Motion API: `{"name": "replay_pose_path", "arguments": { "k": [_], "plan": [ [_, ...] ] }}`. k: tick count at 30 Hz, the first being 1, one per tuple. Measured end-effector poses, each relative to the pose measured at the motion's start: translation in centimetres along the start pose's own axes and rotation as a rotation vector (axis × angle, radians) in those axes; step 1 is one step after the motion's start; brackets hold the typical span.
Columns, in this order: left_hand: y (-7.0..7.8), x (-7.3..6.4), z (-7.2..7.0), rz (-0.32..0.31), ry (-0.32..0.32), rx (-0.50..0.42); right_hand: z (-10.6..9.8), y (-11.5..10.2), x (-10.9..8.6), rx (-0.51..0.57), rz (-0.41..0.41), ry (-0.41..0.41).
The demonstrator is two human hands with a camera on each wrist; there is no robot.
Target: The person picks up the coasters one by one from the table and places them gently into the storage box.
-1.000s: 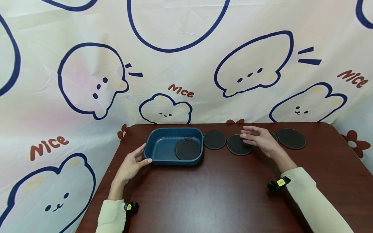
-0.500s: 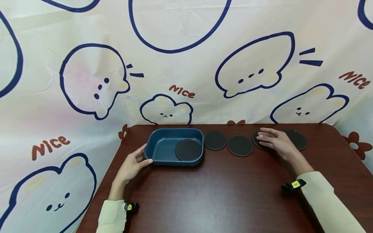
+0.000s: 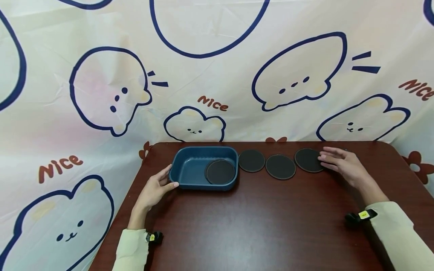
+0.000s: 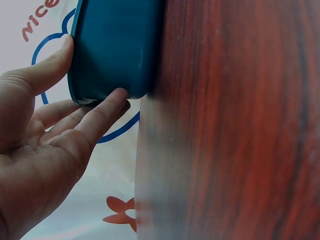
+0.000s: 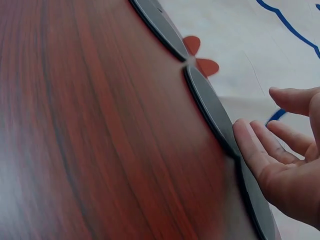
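My left hand [image 3: 154, 190] holds the near left corner of a blue rectangular box [image 3: 188, 171], with the thumb at the rim and fingers against the end wall. Inside the box, on its right side, lies a round black disc [image 3: 220, 172]. Three similar discs [image 3: 251, 161] [image 3: 280, 166] [image 3: 307, 160] lie flat in a row to the right of the box. My right hand [image 3: 346, 167] hovers at the row's right end with extended fingers, nothing gripped. It mostly hides the last disc [image 5: 255, 192] in the head view; contact cannot be told.
Everything stands near the back edge of a dark red-brown wooden table [image 3: 254, 226]. Right behind that edge hangs a pale cloth [image 3: 234, 82] with blue-outlined cartoon figures. Each wrist wears a small black camera [image 3: 156, 238].
My right hand has moved right along the row, from over the second disc to the last one, uncovering the third. My left hand and the box have stayed in place.
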State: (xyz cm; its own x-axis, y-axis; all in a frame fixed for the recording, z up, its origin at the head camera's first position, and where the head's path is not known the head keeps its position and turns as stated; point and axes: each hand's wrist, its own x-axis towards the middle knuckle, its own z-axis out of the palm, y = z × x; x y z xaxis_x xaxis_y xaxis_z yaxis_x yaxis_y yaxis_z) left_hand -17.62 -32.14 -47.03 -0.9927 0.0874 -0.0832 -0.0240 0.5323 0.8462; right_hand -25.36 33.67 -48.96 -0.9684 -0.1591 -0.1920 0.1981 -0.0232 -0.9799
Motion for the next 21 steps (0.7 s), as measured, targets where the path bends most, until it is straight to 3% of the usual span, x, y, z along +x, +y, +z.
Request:
{"name": "replay_pose_path", "arguments": {
  "k": [19,21],
  "plan": [
    [0.0,0.0,-0.1,0.006,-0.004,0.001,-5.8,-0.1,-0.6,-0.093,0.015,0.108],
    [-0.1,0.0,-0.1,0.007,-0.005,-0.002,-6.3,-0.2,-0.6,-0.148,-0.006,0.135]
  ]
}}
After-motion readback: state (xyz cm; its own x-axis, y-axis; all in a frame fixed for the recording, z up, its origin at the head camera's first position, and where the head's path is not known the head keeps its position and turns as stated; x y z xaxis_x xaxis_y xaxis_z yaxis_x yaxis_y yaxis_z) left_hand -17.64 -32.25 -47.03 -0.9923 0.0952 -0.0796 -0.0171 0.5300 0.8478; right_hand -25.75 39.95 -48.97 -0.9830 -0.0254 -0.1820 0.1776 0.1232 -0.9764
